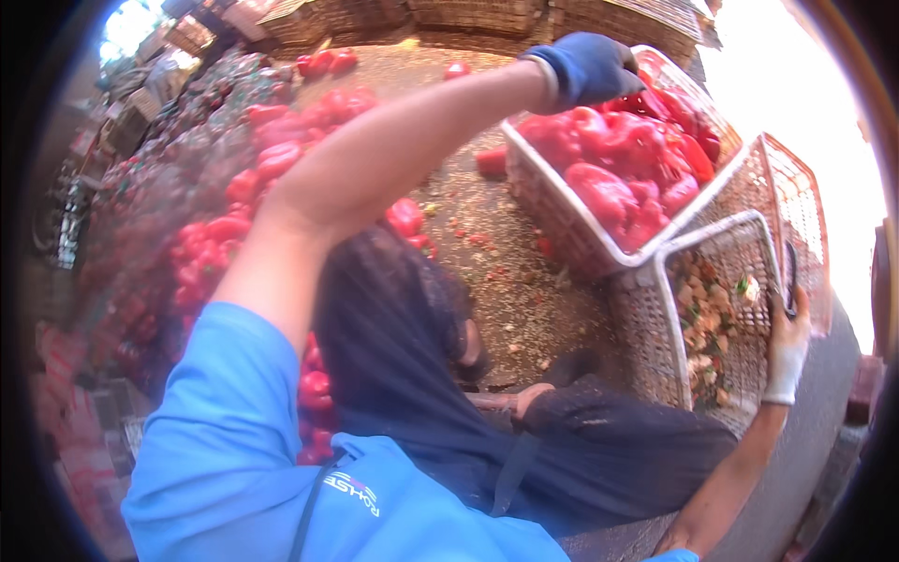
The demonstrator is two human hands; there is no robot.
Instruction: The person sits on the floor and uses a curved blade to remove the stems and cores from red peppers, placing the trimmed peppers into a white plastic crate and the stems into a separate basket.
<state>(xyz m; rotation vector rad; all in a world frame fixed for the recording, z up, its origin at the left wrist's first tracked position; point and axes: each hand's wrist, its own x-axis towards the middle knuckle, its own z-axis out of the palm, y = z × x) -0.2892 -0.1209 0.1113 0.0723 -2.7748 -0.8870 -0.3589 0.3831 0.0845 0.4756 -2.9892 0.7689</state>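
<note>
My left hand [593,74], in a blue glove, reaches over the far side of a white plastic crate [555,184] heaped with red bell peppers [618,165]. Its fingertips point down at the peppers; whether they grip one is hidden. At the right, my right hand [788,344] wears a whitish glove and is closed around a dark, slim tool [792,277], perhaps a knife. This hand is by the right rim of a second white crate [671,316]. Pale pepper cores and green bits [706,316] lie inside that crate.
A large pile of red peppers [218,239] spreads along my left. Pale seeds and scraps litter the floor [506,295] before my legs. Another lattice crate [804,204] stands at the right, and woven baskets [477,21] line the back. Several loose peppers [326,63] lie near them.
</note>
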